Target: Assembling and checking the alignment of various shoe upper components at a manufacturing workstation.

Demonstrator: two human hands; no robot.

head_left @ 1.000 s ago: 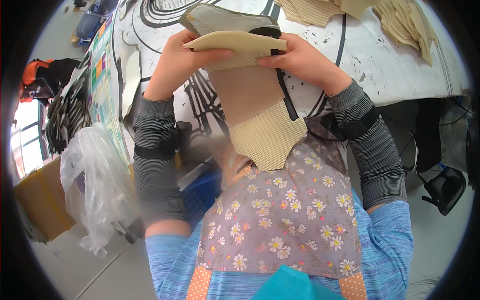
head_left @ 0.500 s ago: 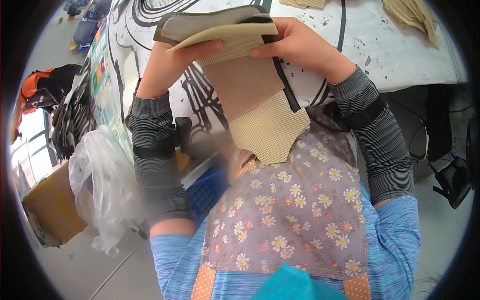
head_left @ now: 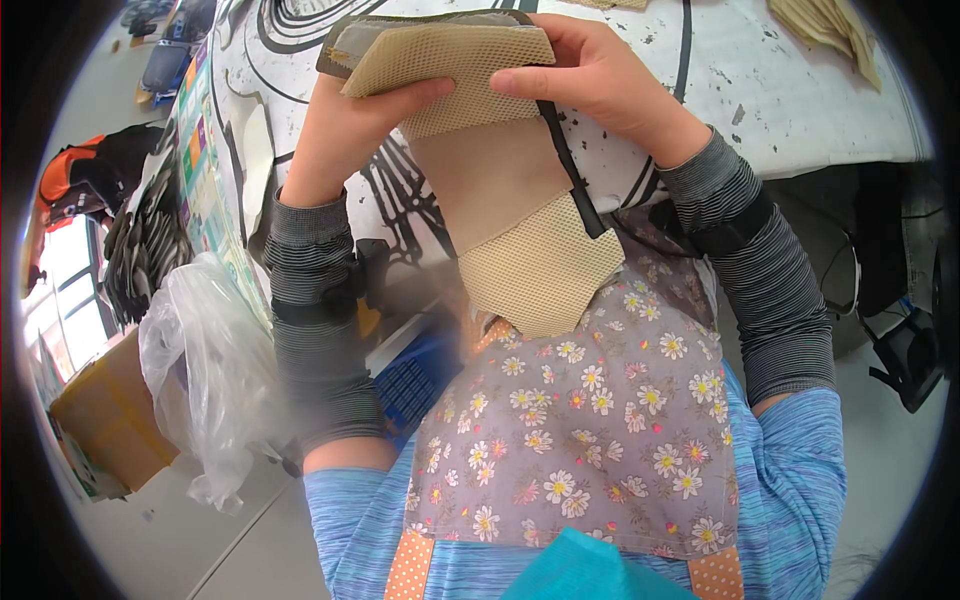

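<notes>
Both hands hold up a long beige mesh fabric piece over the table's near edge. Its middle is a smooth tan panel, and its lower mesh end hangs against my flowered apron. A narrow black strip runs down its right side. At the top the mesh folds over, with a grey-brown edged layer behind it. My left hand grips the fold's left side, thumb in front and fingers hidden behind. My right hand pinches the right side, its thumb on the mesh.
A white table with black drawings lies ahead. Stacked beige fabric pieces sit at its far right. To the left are a clear plastic bag, a cardboard box and dark hanging pieces. A blue basket is beside my left arm.
The folded top has tilted so more of its mesh face shows. My right hand has shifted slightly up and left, and the hanging end sits a little lower.
</notes>
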